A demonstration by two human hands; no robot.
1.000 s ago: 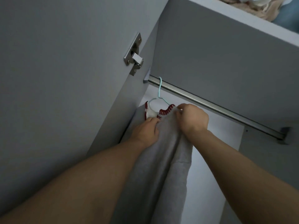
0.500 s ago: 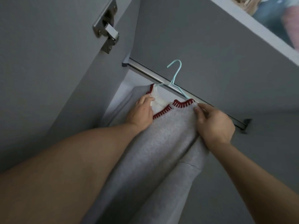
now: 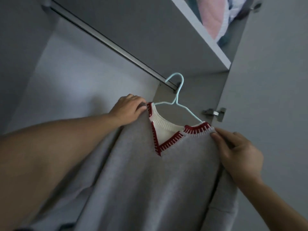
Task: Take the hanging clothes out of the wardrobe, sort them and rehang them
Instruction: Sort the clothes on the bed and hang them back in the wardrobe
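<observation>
Both hands grip the grey sweater (image 3: 150,177) at its shoulders, left hand (image 3: 129,108) and right hand (image 3: 240,155), below the pale blue hanger (image 3: 176,100).

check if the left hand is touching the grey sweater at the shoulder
Touching. The head view shows the left hand holding the grey sweater at its shoulder edge, fingers against the fabric with no gap.

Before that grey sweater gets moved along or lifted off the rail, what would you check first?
1. Hanger hook over the rail: ok, at its right end.
2. Left hand grip on the grey sweater shoulder: ok.
3. Right hand on the other shoulder: ok.
4. Sweater seated evenly on the hanger: cannot tell.
5. Room beside the hinge: cannot tell.
</observation>
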